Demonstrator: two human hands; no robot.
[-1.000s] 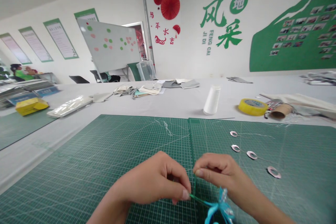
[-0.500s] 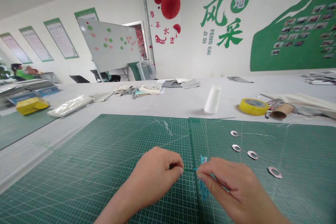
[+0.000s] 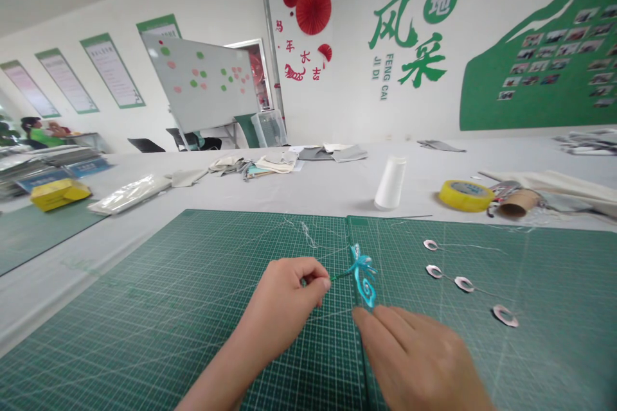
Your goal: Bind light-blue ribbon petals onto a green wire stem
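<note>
My left hand (image 3: 284, 305) pinches a thin green stem (image 3: 340, 274) between thumb and fingertips. At the stem's far end sits a turquoise curled ribbon ornament (image 3: 364, 279), held up just above the green cutting mat (image 3: 193, 308). My right hand (image 3: 414, 359) lies on the mat below the ornament, its fingertips close to it but not touching, and holds nothing. To the right of that hand lie several small silver rings (image 3: 434, 271) trailing fine threads.
Beyond the mat, a white thread cone (image 3: 390, 183), yellow tape roll (image 3: 460, 196) and cardboard tube (image 3: 518, 203) stand on the grey table (image 3: 308, 196). Fabric pieces (image 3: 255, 166), a plastic bag (image 3: 130, 194) and a yellow box (image 3: 60, 194) lie farther off. A person (image 3: 43, 133) sits at the back left.
My right hand has let go of the ornament and moved down and right. My left hand has moved up the mat, carrying the stem, and the ornament now shows fully.
</note>
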